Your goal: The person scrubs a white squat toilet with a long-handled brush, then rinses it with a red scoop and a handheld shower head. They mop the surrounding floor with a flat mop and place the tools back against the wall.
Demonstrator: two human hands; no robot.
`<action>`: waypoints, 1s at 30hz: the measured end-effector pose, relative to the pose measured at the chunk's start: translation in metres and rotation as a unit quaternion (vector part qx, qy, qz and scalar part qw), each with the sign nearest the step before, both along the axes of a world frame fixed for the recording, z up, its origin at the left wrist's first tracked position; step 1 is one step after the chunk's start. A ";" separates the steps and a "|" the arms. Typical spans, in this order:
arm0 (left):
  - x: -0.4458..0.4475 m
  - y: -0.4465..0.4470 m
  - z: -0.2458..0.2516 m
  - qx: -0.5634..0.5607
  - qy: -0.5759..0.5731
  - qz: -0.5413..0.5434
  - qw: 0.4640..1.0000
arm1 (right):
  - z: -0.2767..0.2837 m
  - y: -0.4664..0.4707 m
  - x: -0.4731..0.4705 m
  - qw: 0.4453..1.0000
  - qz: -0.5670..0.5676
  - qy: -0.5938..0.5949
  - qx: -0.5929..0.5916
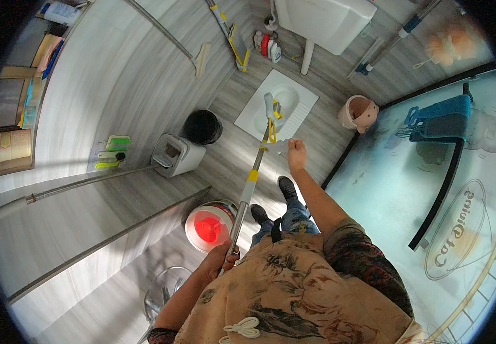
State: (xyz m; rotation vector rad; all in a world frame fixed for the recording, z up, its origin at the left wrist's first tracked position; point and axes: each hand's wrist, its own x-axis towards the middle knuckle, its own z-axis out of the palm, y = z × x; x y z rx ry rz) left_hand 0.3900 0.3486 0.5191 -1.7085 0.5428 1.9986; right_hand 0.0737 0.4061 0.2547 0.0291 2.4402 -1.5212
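My left hand (220,261) is wrapped around the lower end of a steel-and-grey pole (257,165) with yellow collars. The pole slants away from me, and its grey-and-yellow head (271,107) appears over the white squat toilet pan (296,102); contact with the pan cannot be judged. My right hand (297,155) is out in front with curled fingers, to the right of the pole and apart from it. A pale flat patch (277,146) shows between the pole and that hand; whether the fingers hold it is unclear.
Left of my feet stands a bucket (192,247) with something red inside. A black bin (203,127) and a grey-white bin (178,155) line the left wall. Bottles (269,47) stand below the cistern (329,21). A pink basket (358,114) sits by the frosted glass (385,172).
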 end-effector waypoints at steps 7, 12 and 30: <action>0.044 -0.003 0.015 -0.109 0.060 -0.191 0.974 | -0.009 0.007 -0.027 0.994 0.088 -0.021 -0.063; 0.108 0.005 0.021 -0.104 0.062 -0.211 0.970 | -0.024 0.018 -0.053 0.990 0.116 0.064 0.054; 0.161 0.049 0.047 -0.105 0.055 -0.157 0.980 | -0.074 0.013 -0.071 0.972 0.181 -0.144 0.036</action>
